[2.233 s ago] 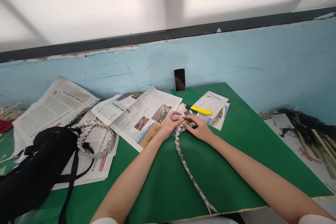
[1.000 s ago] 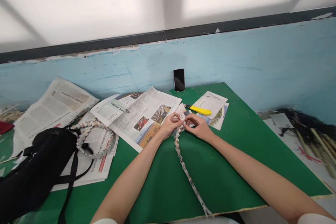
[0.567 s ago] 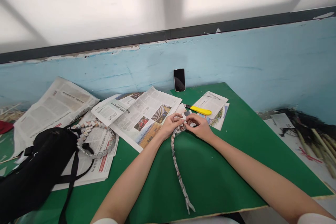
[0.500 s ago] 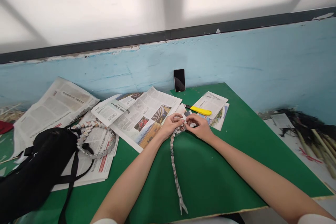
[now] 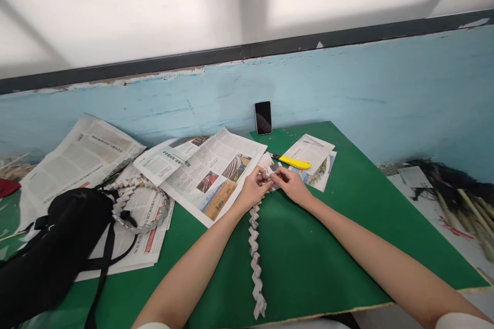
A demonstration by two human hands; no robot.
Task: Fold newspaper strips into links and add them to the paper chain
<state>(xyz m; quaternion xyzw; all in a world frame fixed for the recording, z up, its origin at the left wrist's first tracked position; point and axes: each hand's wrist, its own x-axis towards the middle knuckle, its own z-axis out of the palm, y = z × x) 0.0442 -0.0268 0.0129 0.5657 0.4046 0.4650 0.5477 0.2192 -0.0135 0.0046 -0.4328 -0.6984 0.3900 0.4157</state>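
A zigzag chain [image 5: 255, 257] of folded newspaper strips trails down the green table [image 5: 328, 257] toward the near edge, its flat, notched face showing. My left hand [image 5: 253, 189] is closed on the chain's upper end. My right hand [image 5: 295, 186] pinches at the same end, its fingertips close against the left ones. Fingers hide much of the gripped part. Just beyond my right hand lie a yellow utility knife [image 5: 295, 162] and small cut pieces of newspaper [image 5: 309, 151].
Newspaper sheets [image 5: 216, 175] spread to the left. A looped paper chain [image 5: 154, 221] rests there by a black bag [image 5: 73, 236] with straps. A phone [image 5: 263, 118] leans upright against the blue wall [image 5: 328, 82]. Sticks [image 5: 471, 216] and dark material lie at the right, beyond the table.
The hanging chain has turned from its narrow edge to its broad zigzag face. My hands have stayed nearly in place at its upper end, with the fingers shifted slightly.
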